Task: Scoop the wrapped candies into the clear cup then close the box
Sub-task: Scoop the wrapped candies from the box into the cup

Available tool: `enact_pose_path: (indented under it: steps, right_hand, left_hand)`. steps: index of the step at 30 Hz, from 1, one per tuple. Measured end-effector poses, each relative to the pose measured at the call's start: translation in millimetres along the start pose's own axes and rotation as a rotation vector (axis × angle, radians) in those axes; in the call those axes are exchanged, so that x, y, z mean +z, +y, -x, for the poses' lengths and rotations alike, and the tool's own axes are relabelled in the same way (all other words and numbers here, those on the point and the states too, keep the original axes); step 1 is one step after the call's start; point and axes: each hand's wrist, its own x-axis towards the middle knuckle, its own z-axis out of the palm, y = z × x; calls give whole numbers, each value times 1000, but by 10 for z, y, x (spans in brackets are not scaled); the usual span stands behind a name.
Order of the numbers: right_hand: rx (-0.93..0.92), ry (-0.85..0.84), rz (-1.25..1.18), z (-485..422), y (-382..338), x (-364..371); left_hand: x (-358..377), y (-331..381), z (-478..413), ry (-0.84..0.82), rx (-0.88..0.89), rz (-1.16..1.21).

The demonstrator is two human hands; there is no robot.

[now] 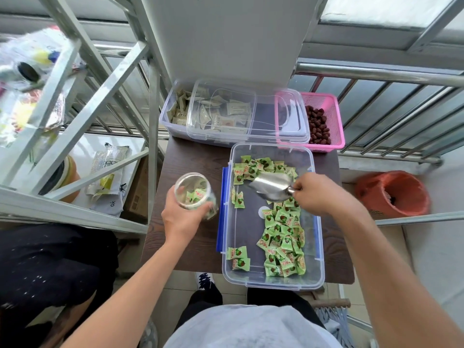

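Two hands are at work over a dark wood-grain bench (190, 162). At far left we note a metal rack (75, 101) with bagged goods on its shelves. Next, our left hand (182, 218) is wrapped around the lower wall of the clear cup (194, 190), which it holds just left of the box, mouth tilted toward the camera; a few green wrapped candies sit inside the cup.

Moving right, the clear box (272, 280) lies open on the bench, with blue latches along its long sides. Green wrapped candies (282, 237) lie in it in two main groups: a cluster at the far end and a larger heap along the right side toward the near end. A few strays lie along the left wall.

Our right hand (317, 193) is closed on the handle of a metal scoop (272, 185). Its bowl points left, above the box floor between the two candy groups, and we see no candy in the bowl. The nearest candies lie just below and behind the scoop, and under the right hand.

Beyond the box sit a second clear box (175, 124) of pale sachets, a loose clear lid (288, 126), and a pink basket (335, 121) of dark red fruit. An orange bucket (391, 193) stands at far right.
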Motion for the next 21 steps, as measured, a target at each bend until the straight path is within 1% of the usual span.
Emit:
enact_pose_path:
  steps: [2,4,8,12,15,21]
  right_hand:
    - [36,-97,-36,-9,39,195]
    - [42,-167,-55,16,36,351]
    - [34,-249,-67,43,-11,588]
    - [31,-246,-77,-4,-74,809]
    - [37,-203,-128,-53,-102,948]
    - [70,-102,-233,-155,-159,1077]
  left_hand:
    - [8,29,-3,94,-56,59]
    - [17,52,-3,123,-59,65]
    - [10,89,11,85,-19,-3]
    - [42,117,58,0,57,-55]
    - [75,101,80,-53,97,-80]
    - [125,46,59,-80,103,-100]
